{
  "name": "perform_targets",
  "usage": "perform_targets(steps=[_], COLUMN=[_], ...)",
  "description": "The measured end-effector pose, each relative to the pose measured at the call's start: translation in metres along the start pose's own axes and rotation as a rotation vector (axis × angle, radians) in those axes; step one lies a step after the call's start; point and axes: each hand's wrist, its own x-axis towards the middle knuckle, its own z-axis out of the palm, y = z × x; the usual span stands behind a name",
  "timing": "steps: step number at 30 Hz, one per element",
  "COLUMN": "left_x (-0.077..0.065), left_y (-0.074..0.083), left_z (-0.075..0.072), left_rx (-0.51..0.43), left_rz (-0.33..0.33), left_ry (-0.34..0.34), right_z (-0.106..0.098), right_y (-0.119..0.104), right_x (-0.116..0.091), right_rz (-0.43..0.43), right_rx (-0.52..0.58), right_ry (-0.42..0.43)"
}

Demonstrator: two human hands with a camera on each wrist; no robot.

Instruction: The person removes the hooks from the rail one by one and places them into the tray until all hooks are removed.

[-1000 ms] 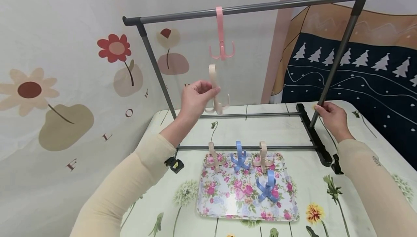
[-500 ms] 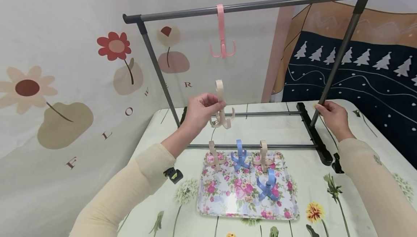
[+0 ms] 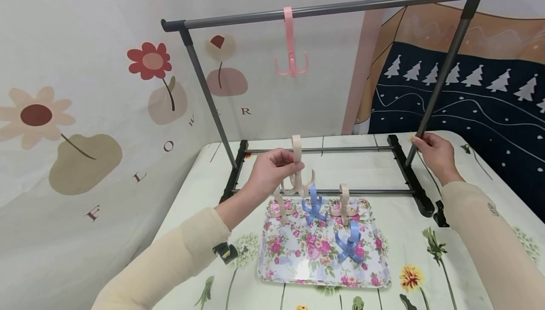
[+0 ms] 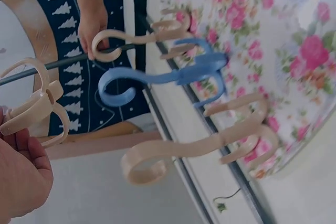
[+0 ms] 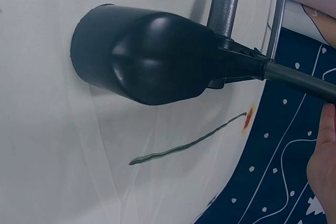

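Observation:
My left hand [image 3: 272, 170] pinches a beige multi-prong hook [image 3: 297, 156] by its stem, close above the back edge of a floral tray [image 3: 306, 267]. In the left wrist view that held hook [image 4: 37, 108] shows its prongs beside my curled fingers. Two more beige hooks [image 3: 344, 206] and two blue hooks [image 3: 350, 243] stand on the tray with their curved tops up. A pink hook [image 3: 290, 40] hangs from the top bar of a grey metal rack [image 3: 238, 17]. My right hand [image 3: 436, 154] grips the rack's right upright low down, thumb on the pole.
The rack's black feet [image 3: 410, 182] and lower crossbars [image 3: 357, 148] stand on a flower-print tablecloth [image 3: 204, 248] behind the tray. A patterned curtain [image 3: 106, 111] rises at the left and back, with a navy tree-print cloth [image 3: 460, 97] at the right.
My left hand has come down and slightly right with the beige hook, from below the pink hook to just over the tray's back edge. My right hand stays on the upright.

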Motion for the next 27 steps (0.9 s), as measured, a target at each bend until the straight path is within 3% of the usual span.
perform_targets(steps=[19,27], left_x=[-0.034,-0.042], left_y=[-0.036,-0.051], left_z=[0.02,0.032], left_rx=[-0.057,-0.046], left_rz=[-0.108,-0.096], left_ry=[-0.099,-0.152], right_z=[0.001,0.001], right_y=[-0.002,-0.003], right_x=[-0.003,-0.002], right_rz=[-0.003,0.002], right_rx=[-0.001,-0.007], right_ry=[0.001,0.004])
